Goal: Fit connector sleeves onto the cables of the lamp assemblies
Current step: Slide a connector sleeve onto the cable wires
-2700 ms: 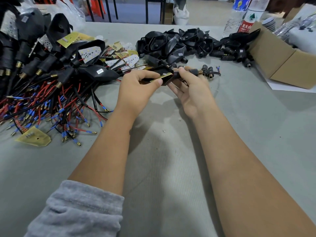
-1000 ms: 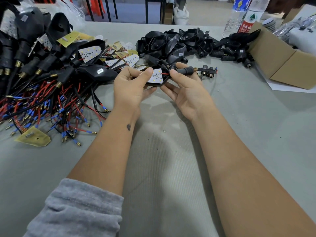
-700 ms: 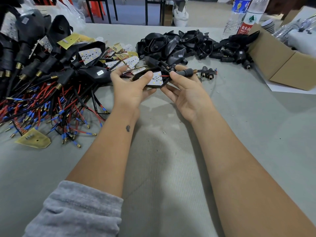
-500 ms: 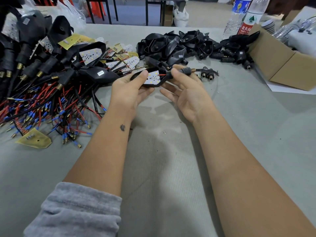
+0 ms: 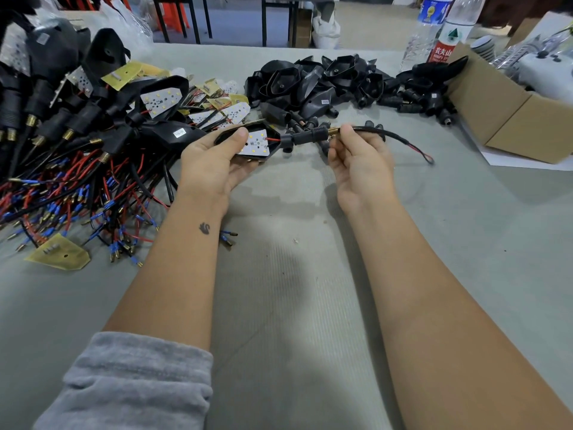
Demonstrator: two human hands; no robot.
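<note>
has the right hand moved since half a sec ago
Yes. The right hand has slid right along the cable, away from the lamp housing and toward the cardboard box.

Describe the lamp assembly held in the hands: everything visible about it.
The lamp assembly is a black, plastic-looking shell holding a white board dotted with small LEDs, face up. A red wire runs to its stem, where a black ribbed sleeve and brass spring sit on the black cable. The left hand cradles the shell; the right hand pinches the cable.
</note>
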